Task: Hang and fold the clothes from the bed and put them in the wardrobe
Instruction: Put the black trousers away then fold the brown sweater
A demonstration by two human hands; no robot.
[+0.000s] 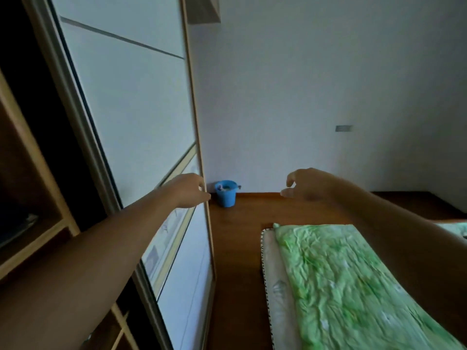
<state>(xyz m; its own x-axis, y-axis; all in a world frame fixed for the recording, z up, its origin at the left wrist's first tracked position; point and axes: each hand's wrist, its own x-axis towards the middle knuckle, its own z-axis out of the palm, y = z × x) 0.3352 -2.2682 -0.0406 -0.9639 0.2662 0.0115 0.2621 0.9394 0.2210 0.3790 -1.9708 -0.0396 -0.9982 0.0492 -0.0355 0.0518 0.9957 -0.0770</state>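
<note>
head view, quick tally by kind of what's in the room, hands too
hands: 2 (left hand, right hand)
wardrobe: 1
bed, green cover: 1
blue bucket: 1
total: 5

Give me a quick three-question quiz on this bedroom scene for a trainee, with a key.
1. Fill in: the bed cover is ____ in colour.
2. Where does the blue bucket stand? A: on the bed cover. B: on the floor, in the corner by the sliding door. C: on a chair.
3. True or false: the right hand holds a garment.

Key: 1 green; 2 B; 3 false, its fingers are loosely curled and hold nothing.
</note>
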